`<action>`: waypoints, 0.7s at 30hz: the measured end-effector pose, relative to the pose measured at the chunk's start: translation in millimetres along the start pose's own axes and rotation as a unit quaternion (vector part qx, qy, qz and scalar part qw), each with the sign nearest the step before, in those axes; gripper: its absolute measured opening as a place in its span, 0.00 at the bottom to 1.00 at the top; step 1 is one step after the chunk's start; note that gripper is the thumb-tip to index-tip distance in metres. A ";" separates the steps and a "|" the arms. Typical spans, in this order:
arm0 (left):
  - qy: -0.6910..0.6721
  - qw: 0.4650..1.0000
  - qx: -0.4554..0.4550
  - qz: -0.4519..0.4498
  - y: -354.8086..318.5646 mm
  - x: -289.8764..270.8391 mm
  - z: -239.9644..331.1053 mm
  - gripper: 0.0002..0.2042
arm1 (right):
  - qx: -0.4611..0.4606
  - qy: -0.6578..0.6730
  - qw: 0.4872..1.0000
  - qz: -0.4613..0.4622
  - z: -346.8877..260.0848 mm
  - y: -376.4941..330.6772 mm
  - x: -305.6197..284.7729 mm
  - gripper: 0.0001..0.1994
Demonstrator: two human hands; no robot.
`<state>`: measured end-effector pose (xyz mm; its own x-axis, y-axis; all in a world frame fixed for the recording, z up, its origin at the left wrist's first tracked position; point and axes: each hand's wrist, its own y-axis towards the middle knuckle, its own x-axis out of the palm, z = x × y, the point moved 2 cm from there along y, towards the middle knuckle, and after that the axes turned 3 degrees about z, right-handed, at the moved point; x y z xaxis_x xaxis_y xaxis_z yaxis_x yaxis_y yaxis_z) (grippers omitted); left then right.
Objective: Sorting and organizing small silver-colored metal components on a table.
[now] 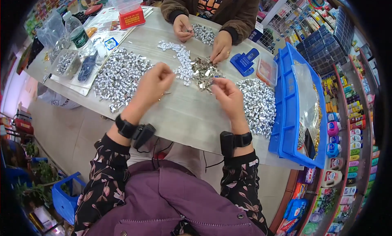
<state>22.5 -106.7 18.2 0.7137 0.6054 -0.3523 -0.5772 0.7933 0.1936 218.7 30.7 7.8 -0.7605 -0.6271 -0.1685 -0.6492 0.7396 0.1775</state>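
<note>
My left hand [153,84] is closed in a pinch above the table, beside a strip of small white ring-shaped pieces [184,65]. Whatever its fingertips hold, if anything, is too small to make out. At the near edge of a heap of flat metal pieces [203,74], my right hand [228,96] also has thumb and fingers pinched together; I cannot make out anything between them. A large pile of small white-and-metal parts [121,76] spreads left of my left hand. Another pile of similar parts [258,107] lies just right of my right hand.
Across the table, a person's hands [221,47] work near a smaller pile [203,34]. A blue tray [281,101] stands along the right edge, near a blue plastic holder [245,62]. A bottle [76,31], a tub [65,63] and a red box [132,18] are at the left.
</note>
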 end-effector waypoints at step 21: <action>0.308 0.934 0.158 -0.087 12.1 59.0 -0.3 0.08 | -0.116 -0.373 0.918 0.075 -2.4 5.3 18.6 0.08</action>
<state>57.6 -61.4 -0.5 0.3661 0.3903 -0.8448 -0.2585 0.9147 0.3105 201.1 22.3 7.9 -0.6776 -0.1165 -0.7262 -0.5888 0.6776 0.4406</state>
